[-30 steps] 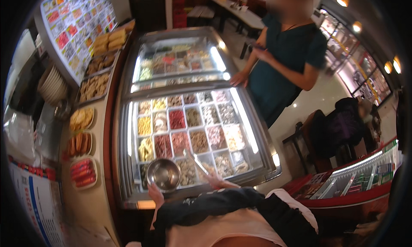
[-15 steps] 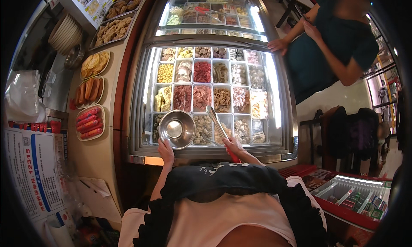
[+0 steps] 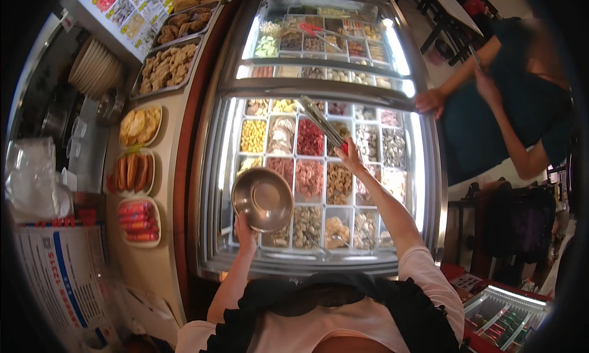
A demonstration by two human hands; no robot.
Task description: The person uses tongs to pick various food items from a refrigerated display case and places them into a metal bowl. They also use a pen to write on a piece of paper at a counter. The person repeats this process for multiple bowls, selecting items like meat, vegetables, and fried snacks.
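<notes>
My left hand (image 3: 245, 230) grips the near rim of a round steel bowl (image 3: 264, 198), which looks bare inside. The bowl hovers above the near-left trays and hides some of them. Metal tongs with a red handle (image 3: 322, 123) are in my right hand (image 3: 351, 157), their tips pointing up and left toward the back row. Beneath the tongs lie trays of dark red meat slices (image 3: 308, 137) and pale folded slices (image 3: 281, 134). Small yellow balls (image 3: 253, 135) fill the tray at the left. Whether the tongs touch any food, I cannot tell.
The lit case (image 3: 211, 169) has metal edges and a crossbar (image 3: 319, 88). On the left counter (image 3: 170, 187) stand plates of sausages (image 3: 132, 170), red-wrapped sticks (image 3: 138, 220) and fried pieces (image 3: 164, 67). A person in dark clothing (image 3: 478, 132) rests a hand on the case's right edge.
My right hand has carried the tongs forward and right, from the near trays to over the back rows. The bowl now tilts differently, and the whole view has shifted.
</notes>
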